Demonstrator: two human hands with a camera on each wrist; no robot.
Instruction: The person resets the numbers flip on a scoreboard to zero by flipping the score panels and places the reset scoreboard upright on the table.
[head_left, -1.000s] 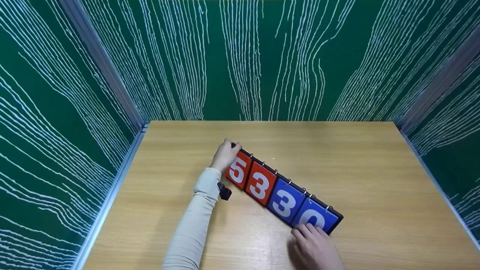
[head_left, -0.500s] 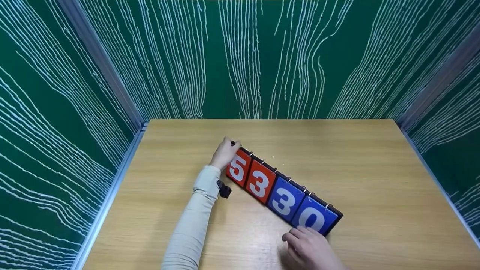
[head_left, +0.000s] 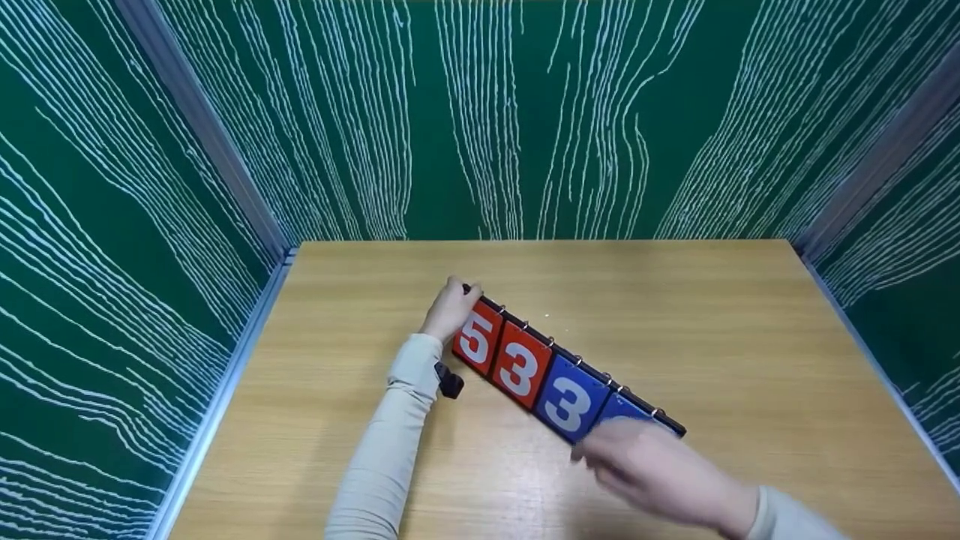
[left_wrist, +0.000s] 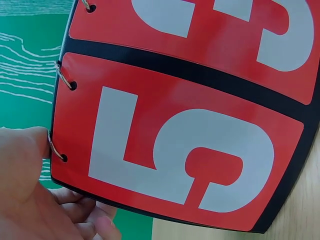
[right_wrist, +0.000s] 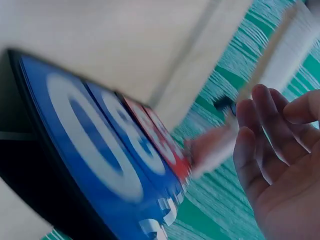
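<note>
A flip scoreboard (head_left: 568, 401) stands slantwise on the table, with red cards reading 5 and 3 and blue cards hung on metal rings. My left hand (head_left: 450, 309) grips its upper left corner; in the left wrist view the thumb lies by the rings and the other fingers go behind the board. Blurred by motion, my right hand (head_left: 652, 466) is in front of the last blue card and hides most of it in the head view. The right wrist view shows that card's 0 (right_wrist: 95, 135) and my right hand (right_wrist: 280, 150) apart from the board, fingers loosely bent around nothing.
The wooden table (head_left: 360, 292) is enclosed at the back and sides by green walls (head_left: 480, 120) with white wavy lines. Metal posts (head_left: 202, 127) stand at the corners. A small black device (head_left: 450, 381) sits at my left wrist.
My right hand has left the lower edge of the last blue card and moved up and right, now covering its digit. My left hand and the scoreboard stay nearly still.
</note>
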